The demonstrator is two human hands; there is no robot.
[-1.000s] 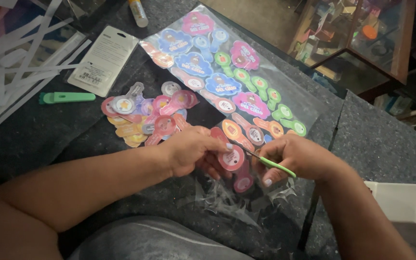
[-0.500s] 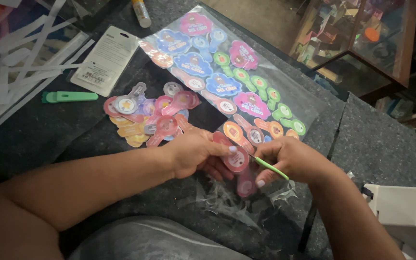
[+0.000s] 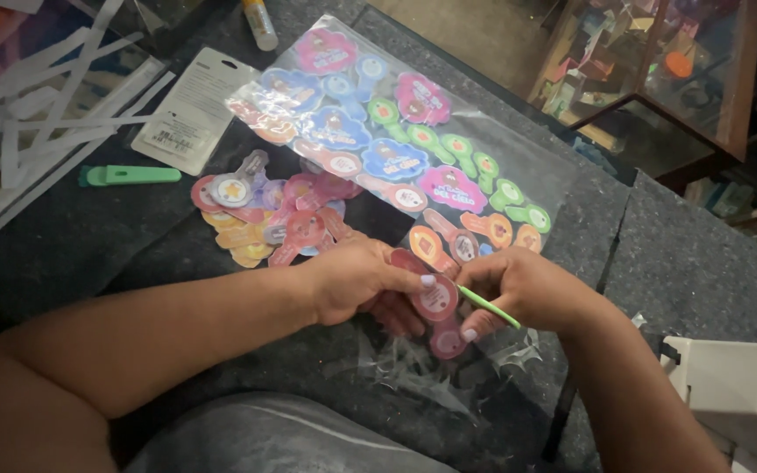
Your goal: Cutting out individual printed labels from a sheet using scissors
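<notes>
The left hand pinches a round red laminated label at the near edge of the clear printed sheet. The right hand grips small green-handled scissors against that label. A pile of cut labels lies just left.

1. The surface is dark grey, felt-like and mottled.
2. The laminated sheet is clear and glossy, printed with blue and magenta flower shapes, green keyhole shapes and orange ones.
3. The cut-out tag between the hands is red-pink with a white round centre.
4. The pile of cut tags, left of the sheet, mixes pink, yellow, orange, lilac and grey.
5. The tool handle in the right hand is bright green.
6. The clip at far left is mint green.
7. The paper strips are white.
8. The card is white with black print.
</notes>
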